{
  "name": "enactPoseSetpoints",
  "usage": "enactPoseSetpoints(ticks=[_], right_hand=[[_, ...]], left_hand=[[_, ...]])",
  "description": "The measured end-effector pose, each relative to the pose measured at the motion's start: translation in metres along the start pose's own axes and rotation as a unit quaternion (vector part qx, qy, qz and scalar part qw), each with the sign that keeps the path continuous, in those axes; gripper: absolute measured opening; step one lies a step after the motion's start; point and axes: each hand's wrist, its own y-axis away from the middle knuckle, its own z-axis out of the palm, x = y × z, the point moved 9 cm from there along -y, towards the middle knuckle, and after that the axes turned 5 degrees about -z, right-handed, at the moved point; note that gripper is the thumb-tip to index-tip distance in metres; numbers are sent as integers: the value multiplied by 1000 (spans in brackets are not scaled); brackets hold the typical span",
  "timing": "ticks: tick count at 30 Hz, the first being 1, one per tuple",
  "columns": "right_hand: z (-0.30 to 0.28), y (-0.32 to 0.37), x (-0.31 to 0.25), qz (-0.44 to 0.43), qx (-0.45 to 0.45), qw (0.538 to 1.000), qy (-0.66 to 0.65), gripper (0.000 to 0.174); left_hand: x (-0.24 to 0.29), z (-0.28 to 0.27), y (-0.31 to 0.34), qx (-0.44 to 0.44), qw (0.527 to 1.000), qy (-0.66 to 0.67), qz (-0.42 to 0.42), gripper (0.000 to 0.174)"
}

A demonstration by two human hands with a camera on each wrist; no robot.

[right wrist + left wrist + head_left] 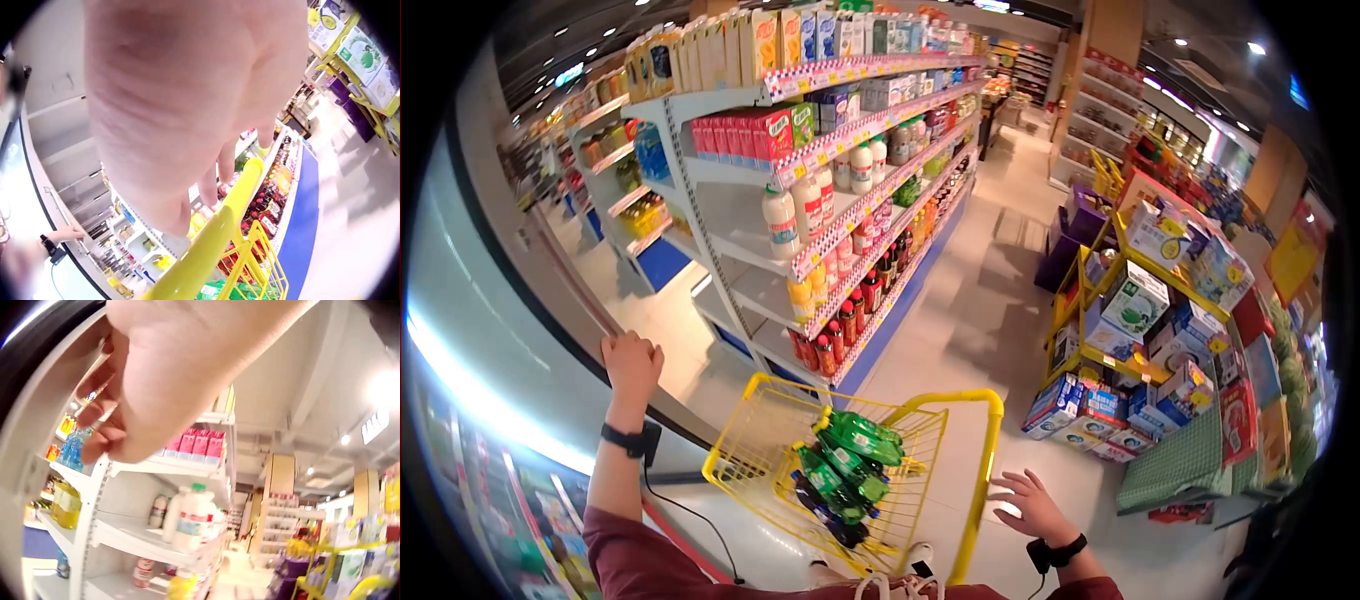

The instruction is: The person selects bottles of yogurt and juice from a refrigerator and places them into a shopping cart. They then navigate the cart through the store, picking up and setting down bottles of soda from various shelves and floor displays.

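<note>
Our right grip (1028, 505) hovered open by the cart handle (990, 450), bottles (845, 470) aboard, probably heavy, grab there; left grip (632, 362) seemingly clutched cooler rail (550, 260).

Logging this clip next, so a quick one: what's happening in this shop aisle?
A person stands in a supermarket aisle behind a yellow trolley holding green bottles. Their right hand is open, fingers spread at the trolley's handle bar. Their left hand is raised to the grey edge of a glass-fronted case on the left, fingers curled; whether it grips cannot be told. Drink shelves stand ahead.
</note>
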Motion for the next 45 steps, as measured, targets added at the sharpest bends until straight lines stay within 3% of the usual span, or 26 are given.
enactPoseSetpoints(ticks=[1, 3, 4, 6, 8, 10, 11, 13, 14, 15, 18, 20, 24, 26, 30, 31, 33, 34, 35, 36, 37, 41, 42, 43, 44, 45], right_hand=[[-5, -3, 10, -17, -6, 1000, -1, 30], [-7, -13, 32, -51, -11, 999, 2, 34], [-10, -18, 33, -75, 0, 997, 4, 38], [-15, -33, 19, -129, -36, 991, -4, 44], [-12, -38, 10, -183, -67, 981, -2, 51], [14, -41, 14, -253, -129, 958, 39, 60], [13, -42, 18, -280, -86, 956, 26, 42], [25, -37, 29, -270, -107, 957, 22, 33], [33, -35, 35, -253, -128, 959, 15, 27], [19, -34, 27, -279, -11, 959, -35, 19], [28, -37, 30, -269, 4, 963, -7, 12], [28, -37, 26, -278, 22, 960, -13, 10], [36, -38, 17, -294, 70, 953, 5, 9], [42, -42, 0, -298, 88, 951, -1, 9], [60, -56, -41, -254, 127, 959, -20, 11], [62, -61, -54, -245, 133, 958, -70, 9], [55, -74, -69, -235, 142, 954, -121, 9], [39, -78, -60, -184, 200, 913, -303, 11], [29, -82, -45, -126, 248, 836, -473, 14], [20, -82, -29, -70, 272, 793, -540, 16], [9, -84, -7, -14, 294, 743, -601, 17], [-54, -104, 21, -1, 367, 476, -799, 15], [-57, -108, 19, 10, 369, 481, -795, 15], [-64, -114, 16, 10, 388, 531, -753, 15], [-71, -122, 10, 1, 402, 579, -710, 15], [-69, -132, 6, -1, 397, 581, -711, 15]], left_hand=[[7, -8, 29, -10, 1000, -5, -12, 15], [16, -14, 90, -57, 983, 172, -28, 8], [13, -12, 119, -64, 984, 162, -37, 8], [7, -37, 172, 89, 984, 152, 9, 7], [-8, -62, 208, 133, 989, 57, 18, 13], [-34, -64, 239, 103, 995, 6, -5, 17], [-37, -67, 254, 103, 995, 3, -10, 17], [-66, -63, 283, 75, 984, 2, -162, 21], [-72, -61, 297, 77, 983, 2, -165, 21], [-85, -63, 315, 87, 974, -24, -209, 22], [-80, -75, 346, 63, 956, -61, -280, 24], [-53, -74, 367, 71, 970, -5, -232, 23], [58, -73, 370, 18, 952, 295, -81, 23], [115, -63, 368, -76, 938, 335, -56, 24], [256, -83, 351, -244, 820, 477, 202, 28], [269, -83, 347, -247, 819, 476, 204, 28], [300, -92, 349, -218, 806, 448, 320, 32], [304, -92, 346, -220, 806, 445, 322, 32], [308, -91, 347, -235, 798, 453, 322, 34], [312, -92, 347, -253, 787, 461, 322, 36], [318, -69, 342, -436, 763, 428, 212, 41], [350, -88, 327, -398, 723, 521, 218, 53], [361, -89, 324, -371, 698, 576, 210, 59], [373, -86, 326, -375, 692, 580, 208, 59], [379, -91, 315, -340, 636, 669, 178, 59], [376, -94, 304, -300, 575, 747, 145, 61]])
